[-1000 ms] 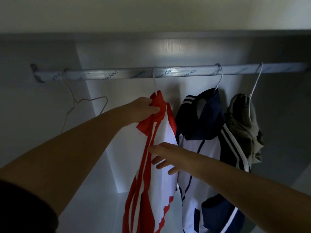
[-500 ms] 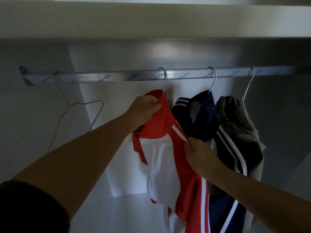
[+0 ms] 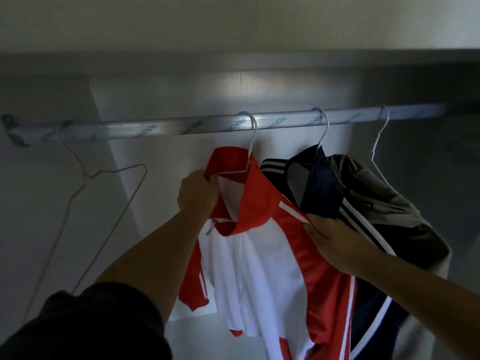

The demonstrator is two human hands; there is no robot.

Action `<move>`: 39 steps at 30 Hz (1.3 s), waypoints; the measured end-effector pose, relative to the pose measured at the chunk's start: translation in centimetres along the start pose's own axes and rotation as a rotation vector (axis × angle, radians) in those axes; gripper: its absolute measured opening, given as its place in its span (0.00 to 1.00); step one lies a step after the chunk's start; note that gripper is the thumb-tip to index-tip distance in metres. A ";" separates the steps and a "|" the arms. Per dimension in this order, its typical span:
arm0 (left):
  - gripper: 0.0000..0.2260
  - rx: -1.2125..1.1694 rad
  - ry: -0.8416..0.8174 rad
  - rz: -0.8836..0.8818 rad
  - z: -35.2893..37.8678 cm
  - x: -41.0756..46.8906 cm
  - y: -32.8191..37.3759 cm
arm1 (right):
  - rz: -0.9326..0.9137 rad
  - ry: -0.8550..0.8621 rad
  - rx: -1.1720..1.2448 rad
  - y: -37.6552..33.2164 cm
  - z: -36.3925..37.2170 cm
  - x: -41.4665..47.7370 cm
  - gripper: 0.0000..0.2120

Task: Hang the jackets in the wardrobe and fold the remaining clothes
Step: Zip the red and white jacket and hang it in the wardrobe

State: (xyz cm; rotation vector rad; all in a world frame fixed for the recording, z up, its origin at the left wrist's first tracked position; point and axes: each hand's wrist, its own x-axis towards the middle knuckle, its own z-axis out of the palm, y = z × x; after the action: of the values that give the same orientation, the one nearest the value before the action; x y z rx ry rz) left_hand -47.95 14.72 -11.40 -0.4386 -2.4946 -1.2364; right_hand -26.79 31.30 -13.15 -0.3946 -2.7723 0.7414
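Dim wardrobe (image 3: 166,94), rail (image 3: 168,129) above. Fingers of the left hand (image 3: 197,194) are curled round the collar of the red-and-white jacket (image 3: 259,255), its shoulder pinched by the right hand (image 3: 331,241). It is hooked beside the navy jacket (image 3: 320,183) and, apparently, an olive one (image 3: 384,198); folding is judged outstanding.

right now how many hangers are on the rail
4 on the rail: an empty hanger far left, then one each carrying the red jacket, navy jacket and grey jacket; dim right end unclear.

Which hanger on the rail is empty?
The leftmost wire hanger, hanging bare; the other three carry the red-and-white jacket, navy jacket and olive jacket.
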 end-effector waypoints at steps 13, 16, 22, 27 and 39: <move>0.19 -0.081 -0.267 0.252 0.0 -2.1 -2.9 | 0.058 -0.039 -0.047 -0.1 0.5 0.5 0.17; 0.17 -0.159 -0.377 0.232 0.2 -3.5 -2.5 | 0.067 -0.041 -0.040 -0.2 0.7 0.4 0.17; 0.14 -0.242 -0.422 0.131 0.3 -3.5 -1.5 | 0.041 0.013 0.022 -0.7 1.6 0.6 0.17; 0.14 -0.312 -0.324 0.050 -0.1 -2.3 -1.6 | 0.018 0.018 0.042 -0.6 1.5 0.5 0.16; 0.15 -0.124 -0.056 -0.023 -0.4 0.8 -0.9 | 0.066 0.080 -0.249 2.0 1.6 -2.2 0.19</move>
State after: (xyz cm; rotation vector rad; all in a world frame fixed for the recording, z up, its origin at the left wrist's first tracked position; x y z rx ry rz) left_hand -49.04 13.98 -11.49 -0.4827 -2.4839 -1.4123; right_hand -24.78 31.59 -15.87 -0.5526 -2.7931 0.3847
